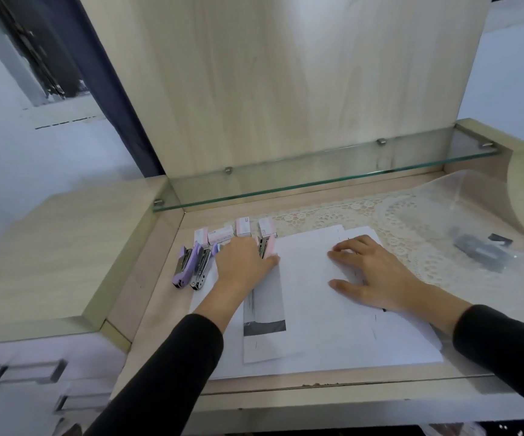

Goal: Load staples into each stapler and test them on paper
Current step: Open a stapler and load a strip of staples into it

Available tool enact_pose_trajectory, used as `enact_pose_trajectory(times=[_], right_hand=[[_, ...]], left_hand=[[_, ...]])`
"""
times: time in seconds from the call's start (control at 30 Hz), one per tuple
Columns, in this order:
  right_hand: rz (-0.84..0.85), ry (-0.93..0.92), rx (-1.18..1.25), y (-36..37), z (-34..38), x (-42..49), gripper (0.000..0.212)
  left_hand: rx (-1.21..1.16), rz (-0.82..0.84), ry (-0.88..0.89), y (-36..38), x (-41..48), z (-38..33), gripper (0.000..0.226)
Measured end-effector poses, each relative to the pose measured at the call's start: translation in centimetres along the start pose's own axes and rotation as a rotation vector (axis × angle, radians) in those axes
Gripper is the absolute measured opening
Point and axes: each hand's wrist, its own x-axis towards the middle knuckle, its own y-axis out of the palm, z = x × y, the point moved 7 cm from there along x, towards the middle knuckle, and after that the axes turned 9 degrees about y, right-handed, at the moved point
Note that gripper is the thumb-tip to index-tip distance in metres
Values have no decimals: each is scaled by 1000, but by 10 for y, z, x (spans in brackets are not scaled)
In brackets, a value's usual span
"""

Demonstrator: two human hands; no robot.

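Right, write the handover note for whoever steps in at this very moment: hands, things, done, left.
Left hand: lies over the stapler row, beside the pink stapler; its grip is hidden.
Right hand: flat on the paper stack, holding nothing.
Things: purple stapler and chrome-based stapler at the left of the row; a blue part peeks out by the left hand. Four pink staple boxes stand behind.
Done: short dark marks on the sheets look like test staples.
Left: which staplers are loaded cannot be told; check each, then test.
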Motion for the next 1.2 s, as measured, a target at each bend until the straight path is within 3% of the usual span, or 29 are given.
enact_pose_trajectory(times=[0.17, 0.3, 0.37, 0.47, 0.6, 0.77, 0.97, 1.1, 1.2], right_hand=[[43, 13, 14, 0, -3, 2, 68], [36, 98, 140, -16, -4, 11, 33], [-34, 98, 257, -31, 3, 15, 31], [20, 85, 464, -41, 20, 14, 39], [74, 117, 672, -47, 28, 8, 23], [123, 190, 791, -38, 29, -1, 13], [136, 315, 973, -30, 27, -4, 19], [84, 421, 1051, -26, 22, -5, 27], [163, 458, 1081, -20, 29, -8, 29]], left_hand=[[-215, 24, 153, 4, -4, -11, 27], [-427, -162, 267, -8, -29, -25, 37], [-536, -233, 346, -14, -40, -32, 35], [-714, -141, 423, -11, -49, -41, 33], [-983, -11, 380, -2, -56, -47, 28], [-1069, 21, 320, 16, -57, -47, 31], [-1101, -6, 280, 19, -53, -46, 31], [-1063, -134, 261, 10, -56, -43, 21], [-989, -240, 294, 6, -60, -43, 20]])
